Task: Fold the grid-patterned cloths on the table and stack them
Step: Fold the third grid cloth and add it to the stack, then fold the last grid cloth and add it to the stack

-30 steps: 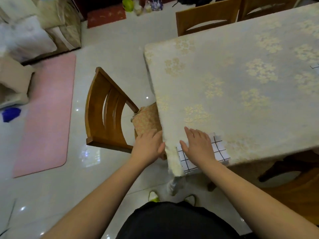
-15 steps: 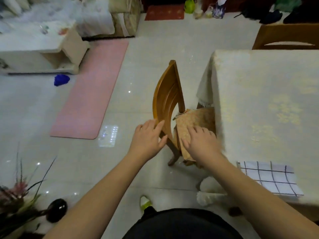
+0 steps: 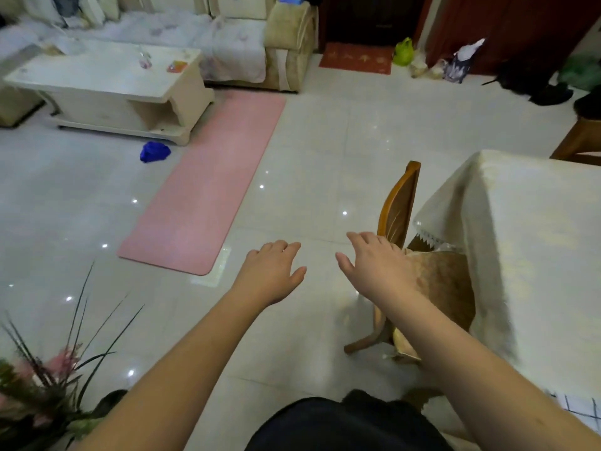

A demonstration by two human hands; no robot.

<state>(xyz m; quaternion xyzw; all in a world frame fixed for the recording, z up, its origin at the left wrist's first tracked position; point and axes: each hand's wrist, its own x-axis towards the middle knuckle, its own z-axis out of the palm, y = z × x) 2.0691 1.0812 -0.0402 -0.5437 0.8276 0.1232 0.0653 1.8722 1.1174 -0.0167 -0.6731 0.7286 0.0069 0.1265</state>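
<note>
At the table's (image 3: 536, 242) near edge, by the bottom-right corner of view, lying flat: a white grid-patterned cloth (image 3: 582, 410) with thin dark lines, mostly cut off, long axis impossible to tell. Hovering palm-down over glossy floor tiles, left hand (image 3: 271, 275) and right hand (image 3: 379, 266), fingers loosely spread, holding nothing. Standing beside the pale, fringed tablecloth, a wooden chair (image 3: 398, 206).

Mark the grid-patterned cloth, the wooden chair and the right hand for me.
grid-patterned cloth (image 3: 582, 410), head view, on its visible corner at the frame's lower right.
wooden chair (image 3: 398, 203), head view, on the backrest.
right hand (image 3: 379, 266), head view, on the back of the hand.
</note>
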